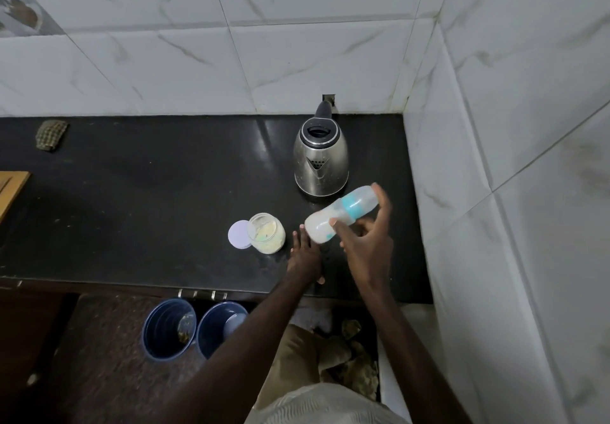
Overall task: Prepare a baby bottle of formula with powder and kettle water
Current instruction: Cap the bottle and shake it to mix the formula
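My right hand point(366, 242) grips a baby bottle point(340, 214) with a teal ring and a clear cap. The bottle is tilted almost flat above the black counter point(165, 209), its cap end pointing at the kettle, and it looks blurred. White liquid fills its lower end. My left hand point(305, 255) lies flat on the counter with straight fingers, just left of the bottle's base. An open jar of pale powder point(266, 233) stands to the left, its lilac lid point(239, 234) lying beside it. The steel kettle point(321, 159) stands behind, lid closed.
A tiled wall point(495, 159) closes off the counter on the right, just past the kettle. A checked cloth point(52, 135) lies at the back left and a wooden board point(11, 189) at the left edge. Two blue bins point(194, 328) stand on the floor below.
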{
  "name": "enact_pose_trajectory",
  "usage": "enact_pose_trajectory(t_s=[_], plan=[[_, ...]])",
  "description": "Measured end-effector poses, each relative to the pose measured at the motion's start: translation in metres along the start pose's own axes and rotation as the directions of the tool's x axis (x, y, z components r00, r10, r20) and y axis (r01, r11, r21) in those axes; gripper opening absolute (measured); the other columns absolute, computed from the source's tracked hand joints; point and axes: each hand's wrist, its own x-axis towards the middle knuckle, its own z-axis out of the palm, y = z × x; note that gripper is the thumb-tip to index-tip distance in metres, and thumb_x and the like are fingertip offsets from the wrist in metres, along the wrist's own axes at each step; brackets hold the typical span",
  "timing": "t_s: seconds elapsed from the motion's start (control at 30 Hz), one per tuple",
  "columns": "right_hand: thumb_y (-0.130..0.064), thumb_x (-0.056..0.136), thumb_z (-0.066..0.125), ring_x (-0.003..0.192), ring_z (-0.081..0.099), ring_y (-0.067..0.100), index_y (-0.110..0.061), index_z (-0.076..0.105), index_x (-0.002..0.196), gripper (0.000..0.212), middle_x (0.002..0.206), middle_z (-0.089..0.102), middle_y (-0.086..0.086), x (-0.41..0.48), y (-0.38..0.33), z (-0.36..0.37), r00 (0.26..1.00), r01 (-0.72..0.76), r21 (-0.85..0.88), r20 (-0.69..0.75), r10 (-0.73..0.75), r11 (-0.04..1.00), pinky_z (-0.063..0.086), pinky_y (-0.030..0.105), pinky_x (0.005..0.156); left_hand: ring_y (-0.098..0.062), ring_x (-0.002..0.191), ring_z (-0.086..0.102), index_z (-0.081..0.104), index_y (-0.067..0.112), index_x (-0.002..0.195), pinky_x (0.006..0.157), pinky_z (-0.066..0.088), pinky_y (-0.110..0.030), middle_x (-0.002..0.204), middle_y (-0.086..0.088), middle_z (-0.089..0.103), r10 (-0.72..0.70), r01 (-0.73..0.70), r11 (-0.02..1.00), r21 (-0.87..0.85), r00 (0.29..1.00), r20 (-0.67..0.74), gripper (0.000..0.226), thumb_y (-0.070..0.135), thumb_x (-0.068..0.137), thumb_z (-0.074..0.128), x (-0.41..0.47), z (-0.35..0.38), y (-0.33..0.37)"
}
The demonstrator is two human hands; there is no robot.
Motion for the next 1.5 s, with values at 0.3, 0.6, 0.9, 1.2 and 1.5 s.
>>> enact_pose_trajectory(t_s=[0.3, 0.6, 0.9, 1.2, 1.5], plan=[[-0.039, 0.079, 0.087, 0.110, 0.073, 0.022, -0.059, 0.026, 0.151, 0.096, 0.144, 0.060, 0.002, -0.004, 0.008, 0.004, 0.998, -0.069, -0.009, -0.013, 0.069, 0.998, 0.066, 0.048, 0.082, -0.047, 0.157, -0.011, -0.011, 0.004, 0.163, 0.126, 0.022, -0.057, 0.168, -0.025, -0.021, -0.021, 0.021, 0.999, -0.034, 1.000, -0.015, 0.131, 0.016, 0.079, 0.089, -0.002, 0.002, 0.004], [-0.036, 0.083, 0.086, 0.111, 0.074, 0.022, -0.054, 0.027, 0.152, 0.093, 0.143, 0.062, 0.003, 0.015, -0.007, -0.014, 0.970, -0.026, 0.140, -0.237, 0.059, 0.990, 0.065, 0.052, 0.081, -0.047, 0.156, -0.013, -0.009, -0.004, 0.161, 0.124, 0.023, -0.058, 0.167, -0.028, -0.022, -0.007, 0.009, 0.998, 0.065, 1.000, -0.019, 0.136, 0.026, 0.074, 0.092, 0.005, 0.001, 0.006], [-0.032, 0.084, 0.086, 0.111, 0.073, 0.019, -0.052, 0.028, 0.152, 0.091, 0.144, 0.061, 0.001, 0.020, -0.005, -0.019, 0.976, -0.015, 0.132, -0.214, 0.043, 0.991, 0.066, 0.049, 0.080, -0.047, 0.156, -0.013, -0.010, -0.006, 0.160, 0.123, 0.022, -0.057, 0.166, -0.028, -0.023, -0.005, 0.006, 0.999, 0.043, 1.000, -0.014, 0.138, 0.028, 0.074, 0.092, 0.003, 0.000, 0.002], [-0.032, 0.083, 0.087, 0.109, 0.073, 0.021, -0.052, 0.028, 0.153, 0.093, 0.142, 0.062, 0.002, 0.013, 0.000, -0.016, 0.999, -0.025, 0.011, -0.048, 0.025, 1.000, 0.067, 0.045, 0.077, -0.045, 0.156, -0.017, -0.011, -0.002, 0.162, 0.125, 0.019, -0.058, 0.166, -0.024, -0.026, -0.015, 0.015, 1.000, -0.007, 1.000, -0.021, 0.136, 0.023, 0.076, 0.091, -0.001, 0.000, 0.002], [-0.034, 0.079, 0.088, 0.120, 0.068, 0.018, -0.061, 0.028, 0.149, 0.096, 0.150, 0.056, -0.005, -0.007, 0.005, 0.007, 0.999, -0.024, -0.029, 0.023, 0.024, 0.999, 0.062, 0.050, 0.092, -0.047, 0.151, 0.030, 0.004, 0.045, 0.162, 0.115, 0.042, -0.059, 0.170, -0.016, 0.020, -0.082, 0.080, 0.995, -0.065, 0.996, -0.024, 0.132, 0.081, 0.058, 0.077, -0.001, 0.004, 0.004]])
